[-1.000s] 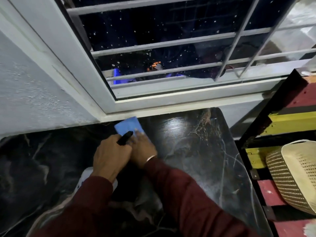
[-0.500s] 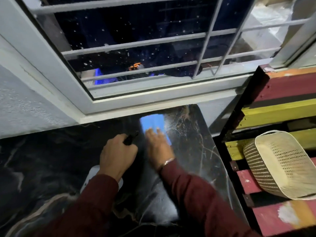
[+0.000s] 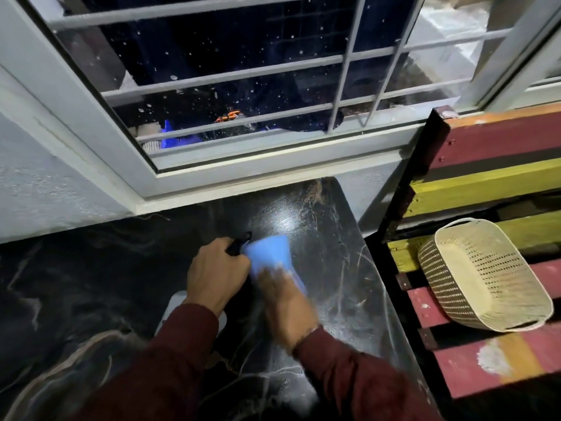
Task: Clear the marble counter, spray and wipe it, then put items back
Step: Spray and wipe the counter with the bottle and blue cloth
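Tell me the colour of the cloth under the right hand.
Light blue. The cloth shows best in the head view, pressed flat on the black marble counter.

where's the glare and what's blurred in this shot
In the head view, a bright glare patch sits on the marble counter just beyond the blue cloth. The right hand pressing the cloth is smeared by motion blur, while the left hand, gripping the spray bottle, looks sharper. The window frame bows from wide-angle distortion, and white specks dot the dark glass.

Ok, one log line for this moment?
phase: wiping | right hand: pressing blue cloth on marble counter | left hand: holding spray bottle
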Demonstrator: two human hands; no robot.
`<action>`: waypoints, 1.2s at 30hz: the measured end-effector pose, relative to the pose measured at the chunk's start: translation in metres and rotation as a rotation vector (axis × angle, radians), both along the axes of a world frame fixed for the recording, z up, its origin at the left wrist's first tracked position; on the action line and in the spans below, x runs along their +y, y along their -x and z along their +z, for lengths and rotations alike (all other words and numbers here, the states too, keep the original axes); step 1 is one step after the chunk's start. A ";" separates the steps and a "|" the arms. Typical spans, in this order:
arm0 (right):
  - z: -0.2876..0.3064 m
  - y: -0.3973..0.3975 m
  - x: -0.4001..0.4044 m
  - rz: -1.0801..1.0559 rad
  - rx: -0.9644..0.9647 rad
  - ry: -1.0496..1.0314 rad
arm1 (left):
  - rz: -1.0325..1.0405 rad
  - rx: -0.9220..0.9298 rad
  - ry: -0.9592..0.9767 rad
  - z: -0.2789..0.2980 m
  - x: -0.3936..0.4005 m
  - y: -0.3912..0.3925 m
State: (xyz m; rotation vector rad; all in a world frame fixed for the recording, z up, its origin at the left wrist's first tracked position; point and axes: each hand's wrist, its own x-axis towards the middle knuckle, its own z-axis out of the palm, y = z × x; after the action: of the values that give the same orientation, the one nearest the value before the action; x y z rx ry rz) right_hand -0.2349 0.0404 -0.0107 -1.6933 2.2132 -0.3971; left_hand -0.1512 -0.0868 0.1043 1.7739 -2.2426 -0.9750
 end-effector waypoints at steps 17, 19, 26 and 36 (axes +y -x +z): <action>-0.006 0.026 0.060 0.235 0.027 0.032 | -0.056 0.013 0.001 -0.002 0.014 0.002; -0.009 0.071 0.038 0.054 0.100 0.063 | -0.059 0.003 -0.007 0.000 0.014 -0.005; -0.013 0.019 -0.050 -0.147 0.047 -0.043 | 0.007 -0.074 -0.012 0.004 0.011 -0.050; 0.005 0.035 -0.069 -0.435 0.049 -0.023 | 0.184 -0.110 -0.113 0.002 -0.025 -0.185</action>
State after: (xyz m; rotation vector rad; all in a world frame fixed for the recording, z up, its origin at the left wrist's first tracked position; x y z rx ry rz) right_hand -0.2702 -0.0284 -0.0056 -1.2109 2.6079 -0.4325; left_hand 0.0341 -0.1118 0.1061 2.0870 -2.0750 -1.0066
